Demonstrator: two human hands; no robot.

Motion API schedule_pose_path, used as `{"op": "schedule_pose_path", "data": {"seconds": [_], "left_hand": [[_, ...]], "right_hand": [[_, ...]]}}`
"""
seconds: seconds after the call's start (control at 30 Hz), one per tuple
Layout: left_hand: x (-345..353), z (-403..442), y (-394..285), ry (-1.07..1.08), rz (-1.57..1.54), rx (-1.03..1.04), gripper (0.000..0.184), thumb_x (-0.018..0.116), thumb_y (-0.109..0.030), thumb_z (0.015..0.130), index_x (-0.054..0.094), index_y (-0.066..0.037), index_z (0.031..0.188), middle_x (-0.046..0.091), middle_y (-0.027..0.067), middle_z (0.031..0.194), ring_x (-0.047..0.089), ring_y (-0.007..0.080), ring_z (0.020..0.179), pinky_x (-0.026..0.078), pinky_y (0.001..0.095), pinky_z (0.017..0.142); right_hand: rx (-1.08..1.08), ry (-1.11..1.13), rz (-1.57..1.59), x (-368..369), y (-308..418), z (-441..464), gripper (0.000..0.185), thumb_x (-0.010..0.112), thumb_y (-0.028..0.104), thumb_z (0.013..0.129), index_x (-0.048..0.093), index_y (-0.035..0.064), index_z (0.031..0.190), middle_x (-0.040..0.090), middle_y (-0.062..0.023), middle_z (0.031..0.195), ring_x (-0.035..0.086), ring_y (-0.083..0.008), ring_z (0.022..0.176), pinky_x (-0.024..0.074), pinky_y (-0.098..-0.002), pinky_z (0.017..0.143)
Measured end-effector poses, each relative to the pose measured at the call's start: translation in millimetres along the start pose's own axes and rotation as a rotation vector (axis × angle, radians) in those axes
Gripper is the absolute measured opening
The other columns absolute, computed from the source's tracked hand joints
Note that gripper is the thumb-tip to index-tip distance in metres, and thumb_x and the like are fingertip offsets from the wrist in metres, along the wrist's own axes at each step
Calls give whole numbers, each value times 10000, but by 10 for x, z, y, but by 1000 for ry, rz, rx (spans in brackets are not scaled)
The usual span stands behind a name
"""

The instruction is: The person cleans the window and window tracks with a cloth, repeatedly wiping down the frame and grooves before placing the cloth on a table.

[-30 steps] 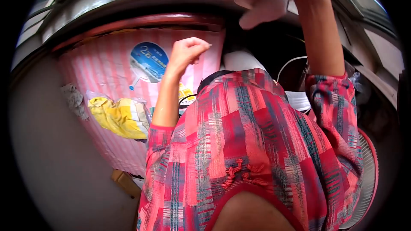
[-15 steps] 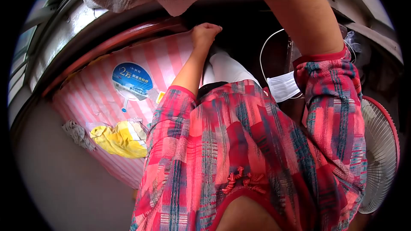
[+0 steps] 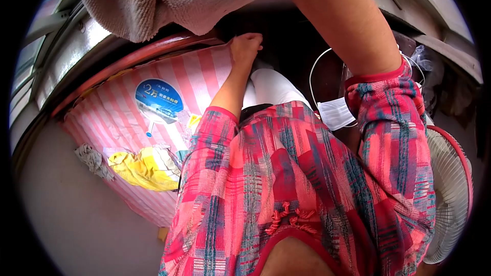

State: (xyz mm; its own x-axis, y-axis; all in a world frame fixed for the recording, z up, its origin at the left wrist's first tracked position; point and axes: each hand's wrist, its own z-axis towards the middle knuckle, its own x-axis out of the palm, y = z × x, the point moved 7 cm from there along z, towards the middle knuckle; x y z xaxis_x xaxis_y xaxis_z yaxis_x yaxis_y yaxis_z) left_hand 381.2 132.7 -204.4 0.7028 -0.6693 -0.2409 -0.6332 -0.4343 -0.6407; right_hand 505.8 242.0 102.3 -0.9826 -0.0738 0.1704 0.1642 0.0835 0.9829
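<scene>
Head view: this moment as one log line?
left hand: curled at pink-striped sheet corner; right hand: out of view; grey towel: at top

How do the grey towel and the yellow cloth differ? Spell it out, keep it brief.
Colour: the grey towel shows one muted tone, while the yellow cloth has a whitish part.
Pose: the towel drapes downward at the top of the view, its upper part cut off; the cloth lies bunched on the pink striped sheet.
Surface: the towel shows a nubbly weave; the cloth looks smoother.
Shared: both look soft and creased.
</scene>
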Motion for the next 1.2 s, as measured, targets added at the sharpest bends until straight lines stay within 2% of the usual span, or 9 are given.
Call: {"op": "schedule_pose_path", "data": {"seconds": [0.27,0.37,0.47,0.6,0.7,0.83,0.9,1.07,1.2], "left_hand": [[57,-99,-169,-20,236,41,202,732,-179,661,719,-140,859,703,40,787,656,189,597,512,285,658],[220,-153,-143,133,162,58,444,678,-58,668,667,-183,1094,705,63,942,670,194,617,526,302,678],[260,-133,-12,201,174,90,467,684,-66,686,656,-202,1132,703,74,968,677,183,633,531,301,680],[87,-301,-40,297,37,167,204,746,-137,704,700,-75,893,685,61,768,599,126,533,502,268,605],[-260,-520,9,288,15,175,195,760,-206,731,675,-42,795,650,45,681,574,102,534,481,248,552],[-1088,-735,-114,54,-215,152,331,739,-334,787,642,-29,702,634,37,645,574,94,551,475,228,523],[-1506,-832,-182,-62,-432,190,283,714,-320,817,646,-49,772,649,25,718,607,93,621,478,227,550],[-2309,-1045,-652,-299,-715,360,175,648,-231,880,629,-73,952,662,37,870,637,105,708,499,223,576],[-2684,-1154,-1098,-428,-630,513,204,652,-182,878,610,-53,1031,659,48,917,645,106,763,515,222,579]], "right_hand": [[-3,75,-51,236,56,142,380,579,129,778,572,-62,1106,633,-117,1039,610,-171,931,491,-289,842],[2,96,-66,312,68,184,387,580,131,774,572,-61,1110,631,-113,1046,606,-165,935,488,-284,842],[10,109,-79,378,77,208,394,582,132,770,572,-60,1114,629,-109,1053,601,-160,939,484,-279,842],[22,109,-91,435,95,208,404,584,135,764,571,-58,1119,627,-104,1062,596,-152,945,480,-273,842],[18,89,-102,459,104,226,411,586,136,760,571,-57,1122,624,-100,1068,592,-147,949,476,-269,842],[24,32,5,489,128,13,421,588,139,754,571,-56,1127,622,-95,1077,586,-139,954,472,-262,841],[40,50,54,523,14,-157,436,601,129,716,577,-48,1114,625,-79,1053,580,-139,960,456,-276,880],[121,-59,9,753,-105,-449,305,566,70,738,629,-24,1021,650,-42,955,589,-126,889,466,-265,808],[127,-71,-44,882,-21,-532,313,553,76,721,613,1,1019,627,-42,933,574,-126,867,459,-277,808]]}}
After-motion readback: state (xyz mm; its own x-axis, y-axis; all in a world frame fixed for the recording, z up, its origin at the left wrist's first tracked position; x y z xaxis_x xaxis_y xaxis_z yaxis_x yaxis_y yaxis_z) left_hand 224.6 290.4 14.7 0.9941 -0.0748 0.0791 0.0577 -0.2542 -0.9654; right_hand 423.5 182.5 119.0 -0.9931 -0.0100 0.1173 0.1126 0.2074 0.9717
